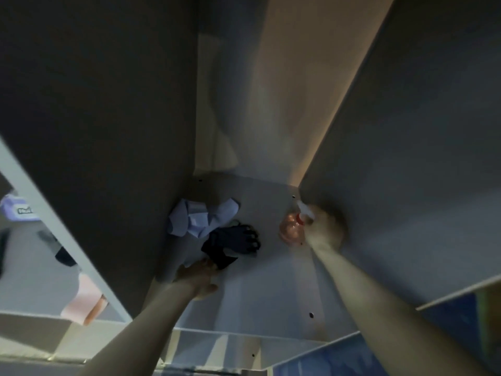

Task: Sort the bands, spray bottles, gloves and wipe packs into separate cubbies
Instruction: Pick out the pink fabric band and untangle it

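Sorting looks unfinished: right hand [324,229] grips a pink spray bottle [291,229], left hand [199,278] pinches a black glove [233,246] beside it in one cubby [271,280].

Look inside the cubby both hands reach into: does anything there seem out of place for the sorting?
Yes. A pink spray bottle, held by the right hand, shares this cubby with gloves: a black pair and a crumpled light blue one.

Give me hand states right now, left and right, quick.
Left hand: grips the edge of the black glove in the cubby.
Right hand: curled round the neck of the pink spray bottle.
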`<state>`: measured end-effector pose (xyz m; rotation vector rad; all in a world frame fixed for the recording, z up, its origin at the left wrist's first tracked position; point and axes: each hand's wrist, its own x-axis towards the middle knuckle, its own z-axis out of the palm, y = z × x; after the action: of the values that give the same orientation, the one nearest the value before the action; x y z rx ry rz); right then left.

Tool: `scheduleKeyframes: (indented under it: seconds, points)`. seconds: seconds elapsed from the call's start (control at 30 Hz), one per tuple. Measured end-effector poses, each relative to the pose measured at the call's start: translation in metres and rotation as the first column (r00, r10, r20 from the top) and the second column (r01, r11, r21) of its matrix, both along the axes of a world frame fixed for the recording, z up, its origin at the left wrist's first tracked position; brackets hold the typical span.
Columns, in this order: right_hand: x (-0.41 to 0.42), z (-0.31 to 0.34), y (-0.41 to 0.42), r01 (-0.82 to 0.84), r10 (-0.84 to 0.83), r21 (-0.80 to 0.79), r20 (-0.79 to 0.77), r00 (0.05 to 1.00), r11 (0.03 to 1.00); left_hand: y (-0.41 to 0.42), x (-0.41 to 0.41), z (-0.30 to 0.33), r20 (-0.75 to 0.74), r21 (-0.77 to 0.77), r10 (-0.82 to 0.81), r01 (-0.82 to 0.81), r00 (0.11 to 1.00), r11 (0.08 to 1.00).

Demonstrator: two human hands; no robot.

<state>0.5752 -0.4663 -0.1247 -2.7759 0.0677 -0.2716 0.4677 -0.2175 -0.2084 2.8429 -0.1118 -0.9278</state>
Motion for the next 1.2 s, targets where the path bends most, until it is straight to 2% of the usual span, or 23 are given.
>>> scheduleKeyframes:
  seconds: [0.07, 0.17, 0.3, 0.4, 0.5, 0.63, 0.83, 0.93, 1.03, 1.07, 1.13, 1.2]
  points:
    - [0.006, 0.006, -0.003, 0.052, -0.047, 0.088, -0.050, 0.998, 0.995, 0.001, 0.000, 0.003, 0.009, -0.021, -0.020, 0.021, 1.000, 1.000]
    - [0.014, 0.009, -0.002, 0.018, 0.005, 0.194, -0.119, 0.993, 0.981, 0.001, 0.000, 0.006, 0.012, -0.040, -0.051, 0.052, 0.999, 0.998]
    - [0.021, 0.023, -0.004, -0.076, 0.115, 0.197, -0.198, 0.973, 0.977, -0.002, 0.000, 0.011, -0.002, -0.001, -0.061, 0.061, 0.998, 0.998]
    - [0.026, 0.033, -0.011, -0.089, 0.107, 0.085, -0.248, 0.963, 0.992, -0.001, 0.003, 0.012, -0.016, -0.005, -0.073, 0.073, 0.997, 0.997]
    - [0.032, 0.038, -0.010, -0.107, 0.093, -0.049, -0.230, 0.969, 0.993, 0.002, 0.004, 0.007, -0.023, -0.056, -0.006, 0.005, 1.000, 0.998]
    - [0.037, 0.050, -0.002, -0.187, 0.137, -0.277, -0.191, 0.972, 0.942, 0.002, 0.003, 0.002, -0.025, -0.096, 0.031, -0.034, 0.999, 0.995]
    - [0.027, 0.057, -0.006, -0.239, 0.170, -0.310, -0.233, 0.957, 0.920, -0.001, -0.001, 0.010, -0.022, -0.088, 0.051, -0.053, 0.998, 0.995]
    - [0.016, 0.062, 0.000, -0.274, 0.206, -0.232, -0.278, 0.938, 0.933, -0.002, -0.002, 0.025, -0.026, -0.132, 0.080, -0.083, 0.996, 0.988]
    - [-0.003, 0.081, 0.018, -0.329, 0.338, 0.086, -0.347, 0.875, 0.940, 0.002, -0.006, 0.066, 0.166, -0.342, 0.239, -0.171, 0.957, 0.924]
    - [-0.012, 0.089, 0.026, -0.359, 0.400, 0.178, -0.335, 0.853, 0.916, 0.006, -0.009, 0.085, 0.239, -0.429, 0.327, -0.202, 0.914, 0.880]
    - [-0.041, 0.112, 0.044, -0.479, 0.535, 0.245, -0.301, 0.789, 0.843, 0.014, -0.031, 0.129, 0.369, -0.537, 0.453, -0.212, 0.812, 0.817]
    - [-0.078, 0.139, 0.064, -0.603, 0.657, 0.262, -0.264, 0.706, 0.753, 0.021, -0.072, 0.169, 0.508, -0.564, 0.492, -0.159, 0.707, 0.810]
